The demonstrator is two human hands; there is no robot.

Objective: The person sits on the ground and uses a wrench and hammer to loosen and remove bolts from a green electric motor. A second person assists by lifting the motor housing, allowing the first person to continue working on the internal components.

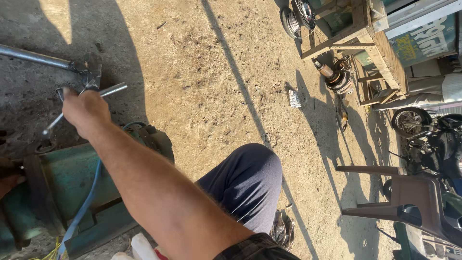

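Steel, thin and rod-shaped, the tool [84,103] sits clenched in the right hand [85,111] at upper left, apparently mid-turn against the grey metal bar's bracket [91,67]; next needs steady leverage; left hand unseen.

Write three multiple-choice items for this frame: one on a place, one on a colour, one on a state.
1. Where is the chair?
A. At the right edge, lying tipped on the ground
B. On top of the machine
C. Under the knee

2. What colour is the hose across the machine?
A. Red
B. Blue
C. White

3. What is the right hand doing?
A. Resting flat on the knee
B. Hanging open in the air
C. Closed around a rod

Answers:
1. A, its legs point sideways near the motorcycle.
2. B, a blue line runs down over the green body.
3. C, the fingers wrap the thin metal rod, whose ends stick out both sides of the fist.
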